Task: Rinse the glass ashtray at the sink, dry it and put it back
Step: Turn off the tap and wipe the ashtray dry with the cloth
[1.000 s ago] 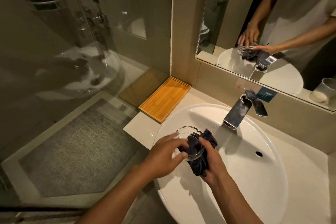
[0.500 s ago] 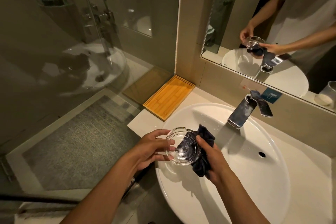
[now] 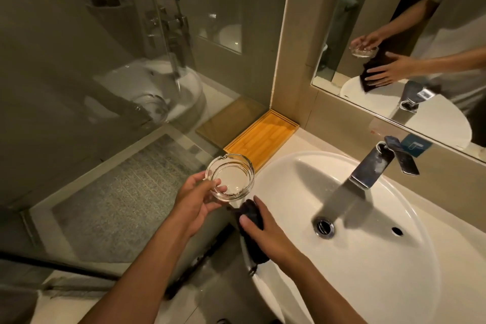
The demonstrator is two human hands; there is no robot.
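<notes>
ashtray: round clear glass ashtray with notched rim (image 3: 230,177), upright, held in the air over the counter edge between the white oval ceramic sink (image 3: 368,258) and the rectangular bamboo tray (image 3: 261,137); touching neither.
left hand: left hand (image 3: 196,200) pinches the near wall of the ashtray, thumb on the rim, fingers under the base. One-sided hold.
right hand: right hand (image 3: 265,231) presses flat, fingers spread, on a crumpled dark cloth (image 3: 251,214) lying over the sink's front rim. Holding nothing else.
handling: thick glass, so probably heavy for its size, rigid, brittle; chips if knocked on ceramic. Slippery if any film of water is left; can't tell from here.
grip advice: span the wall across its width or cup under the base; avoid the notches.
stage: looks like drying is done, put-back is next. Tray is the likely spot, a guess.
tap: chrome faucet (image 3: 373,166), no water visible.
</notes>
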